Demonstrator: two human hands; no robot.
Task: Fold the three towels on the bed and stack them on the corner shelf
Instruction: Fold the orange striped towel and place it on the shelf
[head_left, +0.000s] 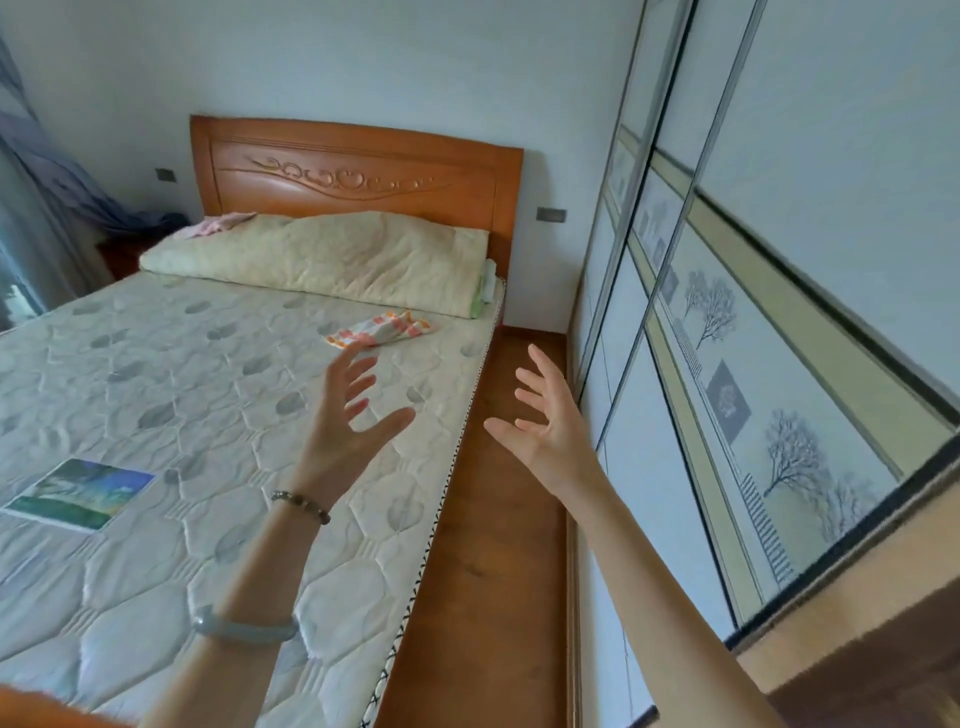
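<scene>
A: From the head view, left hand (348, 415)?
B: Raised over the bed (156, 364), fingers spread, holding nothing. Beaded bracelet (301, 506) at the wrist.
A: Right hand (545, 421)?
B: Spread and empty too, apart from the left, above the wooden strip beside the mattress.
A: Towel?
B: Orange-and-white checked towel (379, 330), crumpled on the mattress just beyond the left fingertips. Pink cloth (218, 224) far ahead by the headboard. Picture book (78, 493) lying flat, well left of the left hand.
</scene>
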